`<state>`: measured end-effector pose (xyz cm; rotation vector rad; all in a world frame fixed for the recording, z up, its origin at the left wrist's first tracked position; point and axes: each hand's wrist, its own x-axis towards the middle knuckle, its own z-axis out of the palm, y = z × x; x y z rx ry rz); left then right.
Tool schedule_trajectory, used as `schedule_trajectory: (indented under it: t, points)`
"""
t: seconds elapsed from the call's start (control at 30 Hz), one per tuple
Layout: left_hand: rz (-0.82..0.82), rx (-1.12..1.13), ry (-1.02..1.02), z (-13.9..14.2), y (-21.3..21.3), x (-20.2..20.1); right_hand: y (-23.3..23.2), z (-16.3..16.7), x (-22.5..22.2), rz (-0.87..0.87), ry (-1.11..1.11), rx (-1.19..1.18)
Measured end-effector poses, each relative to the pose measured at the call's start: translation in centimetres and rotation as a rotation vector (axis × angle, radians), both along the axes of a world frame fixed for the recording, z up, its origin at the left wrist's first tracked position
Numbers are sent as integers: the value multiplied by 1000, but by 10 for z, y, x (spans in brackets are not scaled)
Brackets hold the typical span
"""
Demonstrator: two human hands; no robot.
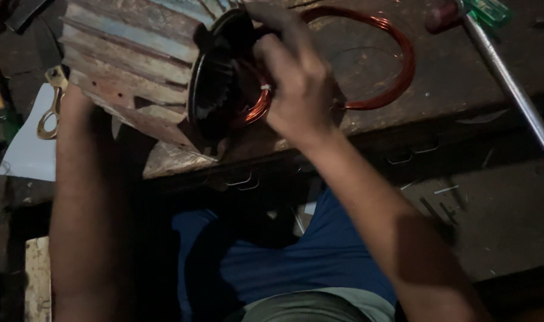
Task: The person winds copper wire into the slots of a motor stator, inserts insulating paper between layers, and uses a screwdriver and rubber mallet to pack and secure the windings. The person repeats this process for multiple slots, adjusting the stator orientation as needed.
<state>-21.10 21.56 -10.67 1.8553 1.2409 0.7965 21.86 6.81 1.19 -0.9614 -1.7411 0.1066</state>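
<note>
Right hand (295, 89) grip closed on copper coil (379, 59) at finned motor housing (135, 59); worn workbench (450, 77), dim room.

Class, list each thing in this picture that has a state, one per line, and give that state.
motor housing: lying on its side on the workbench, open end toward the person
copper wire coil: looped, one end at the housing mouth
right hand: closed on the coil at the opening
left hand: hidden behind the housing
screwdriver: lying unused
</note>
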Motion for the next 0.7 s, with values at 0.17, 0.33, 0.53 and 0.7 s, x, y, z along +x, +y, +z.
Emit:
schedule_trajectory:
  t: [0.17,0.33,0.53,0.7]
  points:
    - [10,-43,-84,11,-6,1,-15,-1,17,176,-7,-25]
    - [22,-74,-136,10,-6,3,-2,-1,19,216,-62,18]
    - [29,-108,-163,12,-8,10,-2,-7,-8,-66,-71,91]
    - [30,-129,-185,13,-12,10,-13,-11,-5,-17,80,43]
